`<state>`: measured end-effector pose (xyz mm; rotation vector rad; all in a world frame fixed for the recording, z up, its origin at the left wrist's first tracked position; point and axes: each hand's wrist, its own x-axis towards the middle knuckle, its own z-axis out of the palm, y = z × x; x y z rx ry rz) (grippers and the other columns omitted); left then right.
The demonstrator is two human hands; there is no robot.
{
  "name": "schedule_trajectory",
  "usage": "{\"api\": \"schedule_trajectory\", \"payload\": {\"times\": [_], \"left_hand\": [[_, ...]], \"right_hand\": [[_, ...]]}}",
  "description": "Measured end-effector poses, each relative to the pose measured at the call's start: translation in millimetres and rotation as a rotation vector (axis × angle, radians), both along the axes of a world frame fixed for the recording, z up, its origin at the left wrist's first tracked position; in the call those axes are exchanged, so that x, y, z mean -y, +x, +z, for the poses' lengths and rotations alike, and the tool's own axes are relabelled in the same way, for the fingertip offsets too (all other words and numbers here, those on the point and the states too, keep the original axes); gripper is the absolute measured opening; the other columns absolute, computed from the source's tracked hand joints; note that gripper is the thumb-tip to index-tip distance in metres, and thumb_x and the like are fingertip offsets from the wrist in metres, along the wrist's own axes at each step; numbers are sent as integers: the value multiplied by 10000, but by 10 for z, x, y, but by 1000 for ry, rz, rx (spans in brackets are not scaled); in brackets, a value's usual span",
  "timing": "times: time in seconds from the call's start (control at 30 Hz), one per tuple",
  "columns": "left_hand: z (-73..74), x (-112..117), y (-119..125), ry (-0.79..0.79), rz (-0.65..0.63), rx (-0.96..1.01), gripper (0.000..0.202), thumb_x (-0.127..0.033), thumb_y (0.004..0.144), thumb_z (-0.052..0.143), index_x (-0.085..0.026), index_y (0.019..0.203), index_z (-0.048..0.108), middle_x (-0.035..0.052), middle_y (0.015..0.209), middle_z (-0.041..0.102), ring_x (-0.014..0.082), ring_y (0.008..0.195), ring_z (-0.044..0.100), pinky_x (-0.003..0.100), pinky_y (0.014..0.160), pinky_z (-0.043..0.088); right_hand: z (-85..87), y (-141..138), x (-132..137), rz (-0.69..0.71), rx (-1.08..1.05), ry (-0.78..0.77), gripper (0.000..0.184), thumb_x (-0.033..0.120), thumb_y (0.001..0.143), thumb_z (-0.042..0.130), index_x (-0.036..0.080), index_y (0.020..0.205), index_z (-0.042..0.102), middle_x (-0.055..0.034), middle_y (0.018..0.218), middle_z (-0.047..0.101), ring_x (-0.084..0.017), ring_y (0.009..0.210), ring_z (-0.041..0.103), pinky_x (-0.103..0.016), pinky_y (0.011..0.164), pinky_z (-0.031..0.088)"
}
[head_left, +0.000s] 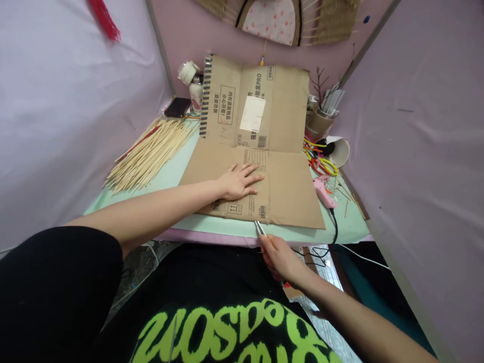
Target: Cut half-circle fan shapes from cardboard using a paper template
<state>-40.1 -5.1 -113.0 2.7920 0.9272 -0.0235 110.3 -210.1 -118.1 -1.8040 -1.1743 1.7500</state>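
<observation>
A large flattened cardboard box (287, 186) lies on the table, its far panel tilted up along a crease against the things behind. My left hand (240, 182) rests flat on the near panel with the fingers spread. At the table's front edge, my right hand (280, 257) is closed around a pair of scissors (260, 228). Their silver blades point away from me and meet the cardboard's near edge, just right of its printed marks. My palm and fingers hide the scissors' handles.
Thin wooden sticks (151, 156) lie piled at left, near a phone (177, 107) and a bottle (196, 93). A pink glue gun (324, 194) with a black cord sits right of the cardboard. Behind it are colourful pipe cleaners (321, 161) and a white cup (340, 151).
</observation>
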Motion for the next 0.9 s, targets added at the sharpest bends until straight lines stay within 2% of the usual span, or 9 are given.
{"api": "schedule_trajectory", "payload": {"times": [0.13,0.33,0.47,0.9], "left_hand": [[-17,-8,-3,-1,-2,9,638,-609,909,303,-306,1471,313,71,1603,133,294,1461,107,570,1140,61],[-35,-21,-3,2,-6,3,639,-606,909,305,-307,1474,304,78,1604,126,294,1464,90,578,1135,62],[-34,-23,-2,11,-8,6,646,-616,910,285,-301,1474,302,89,1604,123,281,1466,87,573,1136,64],[-43,-28,-9,7,-4,16,628,-603,910,303,-313,1467,316,69,1604,133,279,1465,92,574,1136,75]], "right_hand": [[6,-4,22,22,45,1,334,450,964,295,226,727,372,101,402,302,-78,298,264,-196,298,207],[21,-27,37,-23,8,-27,328,457,968,300,224,747,370,105,407,305,-68,299,244,-187,302,195],[36,-26,21,-40,-76,-69,319,464,968,302,228,763,366,118,408,258,-59,304,183,-184,315,161],[-6,-72,23,-46,-52,-24,345,520,941,328,233,753,355,112,416,280,-67,308,222,-197,322,184]]}}
